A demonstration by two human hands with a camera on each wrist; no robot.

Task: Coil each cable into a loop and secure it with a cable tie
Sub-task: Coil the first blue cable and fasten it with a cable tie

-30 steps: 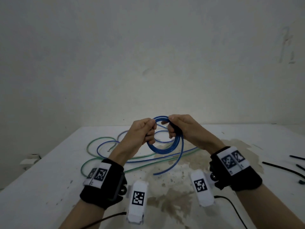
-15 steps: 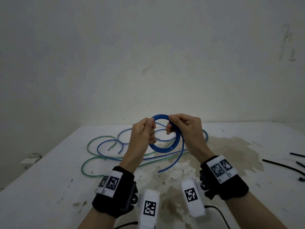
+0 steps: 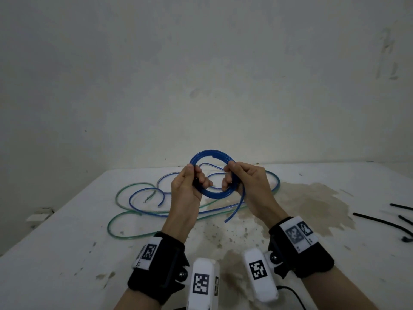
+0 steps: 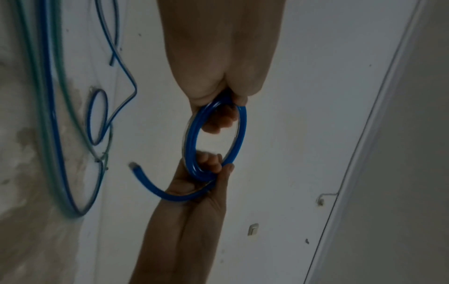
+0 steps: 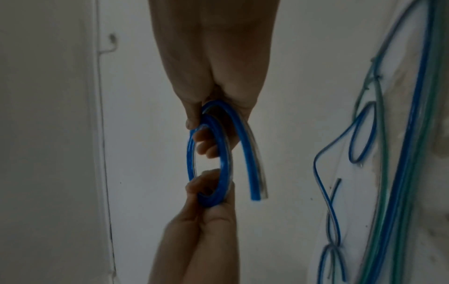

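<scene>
— Both hands grip the blue cable coil (image 3: 212,173): left hand (image 3: 187,186) on its left side, right hand (image 3: 248,182) on its right.
— Where is it?
— Held above the white table (image 3: 67,253); one loose end (image 3: 232,213) hangs down. Black cable ties (image 3: 380,222) lie far right.

Blue coiled cable (image 3: 213,175), green cable (image 3: 116,218), seemingly black ties (image 3: 380,221), brown-stained white table (image 3: 55,253).

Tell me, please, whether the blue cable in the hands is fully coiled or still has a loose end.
Not fully coiled: the blue cable forms a loop gripped by the left hand and right hand, but one free end hangs below.
</scene>
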